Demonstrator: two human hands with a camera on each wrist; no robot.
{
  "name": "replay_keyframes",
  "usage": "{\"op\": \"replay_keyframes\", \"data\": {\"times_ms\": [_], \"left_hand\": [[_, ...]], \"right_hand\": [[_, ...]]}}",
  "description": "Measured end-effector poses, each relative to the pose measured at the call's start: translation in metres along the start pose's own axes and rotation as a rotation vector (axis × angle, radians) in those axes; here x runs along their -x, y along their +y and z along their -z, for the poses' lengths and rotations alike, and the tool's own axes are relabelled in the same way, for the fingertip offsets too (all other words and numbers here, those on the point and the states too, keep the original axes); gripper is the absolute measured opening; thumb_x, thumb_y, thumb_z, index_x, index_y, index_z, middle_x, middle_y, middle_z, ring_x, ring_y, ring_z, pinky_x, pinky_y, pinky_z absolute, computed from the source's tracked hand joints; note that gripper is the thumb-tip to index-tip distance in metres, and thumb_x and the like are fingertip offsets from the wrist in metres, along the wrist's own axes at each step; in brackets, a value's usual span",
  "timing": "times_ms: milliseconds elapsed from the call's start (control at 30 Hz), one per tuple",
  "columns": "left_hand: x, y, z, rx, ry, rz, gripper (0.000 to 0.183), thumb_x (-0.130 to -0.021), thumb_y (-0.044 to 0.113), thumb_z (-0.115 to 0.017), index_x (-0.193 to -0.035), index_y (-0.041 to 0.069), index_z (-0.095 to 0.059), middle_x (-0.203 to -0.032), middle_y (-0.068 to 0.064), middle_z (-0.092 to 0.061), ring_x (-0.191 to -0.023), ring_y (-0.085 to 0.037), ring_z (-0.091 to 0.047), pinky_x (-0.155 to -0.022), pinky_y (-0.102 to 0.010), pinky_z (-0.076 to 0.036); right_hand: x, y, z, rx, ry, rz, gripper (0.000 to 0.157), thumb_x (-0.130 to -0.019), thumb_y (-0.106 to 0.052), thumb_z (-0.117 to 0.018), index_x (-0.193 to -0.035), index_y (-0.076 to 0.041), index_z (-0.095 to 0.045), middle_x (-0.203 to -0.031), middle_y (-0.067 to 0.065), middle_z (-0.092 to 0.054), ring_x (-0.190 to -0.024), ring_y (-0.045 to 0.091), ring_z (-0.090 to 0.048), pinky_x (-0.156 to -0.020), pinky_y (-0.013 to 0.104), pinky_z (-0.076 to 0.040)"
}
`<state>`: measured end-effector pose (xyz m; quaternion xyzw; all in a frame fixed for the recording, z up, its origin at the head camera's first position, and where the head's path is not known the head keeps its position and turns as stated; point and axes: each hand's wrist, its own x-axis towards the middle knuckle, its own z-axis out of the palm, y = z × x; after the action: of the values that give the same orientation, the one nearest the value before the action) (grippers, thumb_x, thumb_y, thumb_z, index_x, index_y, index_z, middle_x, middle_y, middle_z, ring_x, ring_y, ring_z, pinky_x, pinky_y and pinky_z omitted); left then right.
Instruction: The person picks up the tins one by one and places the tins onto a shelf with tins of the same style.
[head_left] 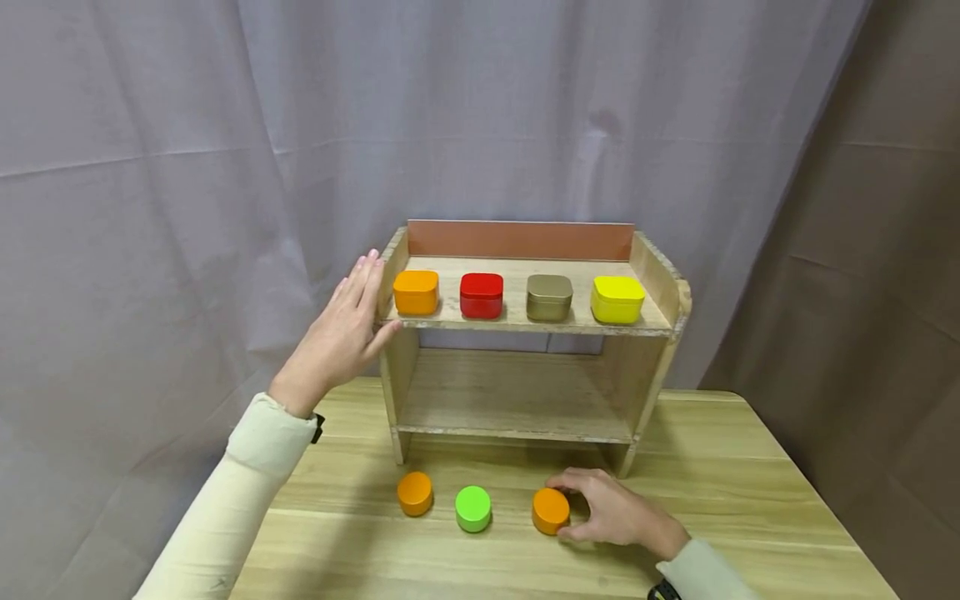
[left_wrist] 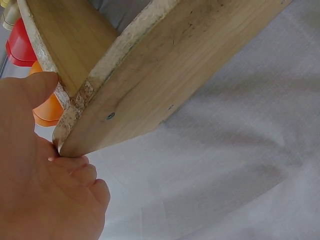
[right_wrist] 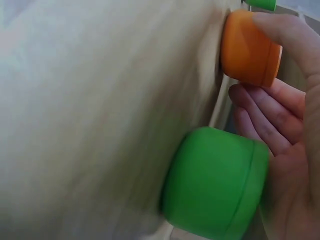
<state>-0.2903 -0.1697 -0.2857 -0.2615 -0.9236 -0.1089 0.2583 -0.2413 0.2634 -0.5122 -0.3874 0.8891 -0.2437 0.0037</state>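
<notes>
My left hand (head_left: 333,333) holds the left side of a two-tier wooden shelf (head_left: 517,393), thumb across the front edge of the upper board. In the left wrist view its fingers lie along the outside of the side panel (left_wrist: 135,100). Low on the table, my right hand (head_left: 611,508) grips a round orange tin (head_left: 551,511) between thumb and fingers. A second round orange tin (head_left: 415,493) and a round green tin (head_left: 472,508) stand to its left. Close below my right palm in the right wrist view is another green tin (right_wrist: 215,182), hidden in the head view.
Along the upper board stand squarish lidded tins in orange (head_left: 416,293), red (head_left: 482,296), olive (head_left: 549,298) and yellow (head_left: 617,300). A brown strip (head_left: 520,240) backs that board. Grey curtain (head_left: 480,108) hangs behind the wooden table (head_left: 735,475).
</notes>
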Motion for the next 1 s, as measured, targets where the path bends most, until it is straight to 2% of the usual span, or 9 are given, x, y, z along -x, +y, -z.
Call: {"op": "replay_keyframes", "data": {"times_ms": [200, 367, 700, 1000], "left_hand": [[0.0, -0.002, 0.001, 0.0, 0.007, -0.003, 0.088, -0.109, 0.036, -0.058, -0.167, -0.005, -0.006, -0.177, -0.024, -0.005, -0.165, -0.042, -0.01, -0.132, -0.062, -0.02], [0.0, -0.001, 0.0, -0.005, -0.005, 0.003, 0.088, -0.109, 0.037, -0.057, -0.168, -0.004, -0.006, -0.178, -0.023, -0.005, -0.166, -0.041, -0.009, -0.133, -0.061, -0.019], [0.001, -0.001, 0.002, -0.011, 0.003, 0.0, 0.088, -0.109, 0.036, -0.057, -0.168, -0.004, -0.005, -0.178, -0.023, -0.005, -0.165, -0.041, -0.011, -0.132, -0.061, -0.021], [0.001, -0.001, 0.0, -0.007, 0.004, -0.005, 0.088, -0.109, 0.035, -0.058, -0.168, -0.005, -0.006, -0.177, -0.024, -0.006, -0.165, -0.042, -0.012, -0.132, -0.062, -0.021]], "right_hand": [[-0.004, 0.003, -0.005, -0.052, 0.022, -0.004, 0.05, -0.085, -0.032, -0.089, -0.129, -0.018, -0.069, -0.121, -0.012, -0.073, -0.106, 0.0, -0.067, -0.092, 0.029, -0.062], [-0.01, -0.001, -0.007, -0.091, 0.015, 0.01, 0.046, -0.084, -0.03, -0.089, -0.124, -0.021, -0.068, -0.116, -0.015, -0.071, -0.103, -0.001, -0.066, -0.09, 0.028, -0.062], [-0.02, -0.02, -0.009, -0.173, 0.03, 0.085, 0.044, -0.083, -0.026, -0.091, -0.12, -0.023, -0.067, -0.113, -0.015, -0.071, -0.1, 0.0, -0.067, -0.088, 0.03, -0.063], [-0.036, -0.044, 0.0, -0.188, 0.042, 0.16, 0.047, -0.083, -0.023, -0.091, -0.123, -0.023, -0.066, -0.117, -0.013, -0.072, -0.103, 0.002, -0.068, -0.09, 0.028, -0.063]]}}
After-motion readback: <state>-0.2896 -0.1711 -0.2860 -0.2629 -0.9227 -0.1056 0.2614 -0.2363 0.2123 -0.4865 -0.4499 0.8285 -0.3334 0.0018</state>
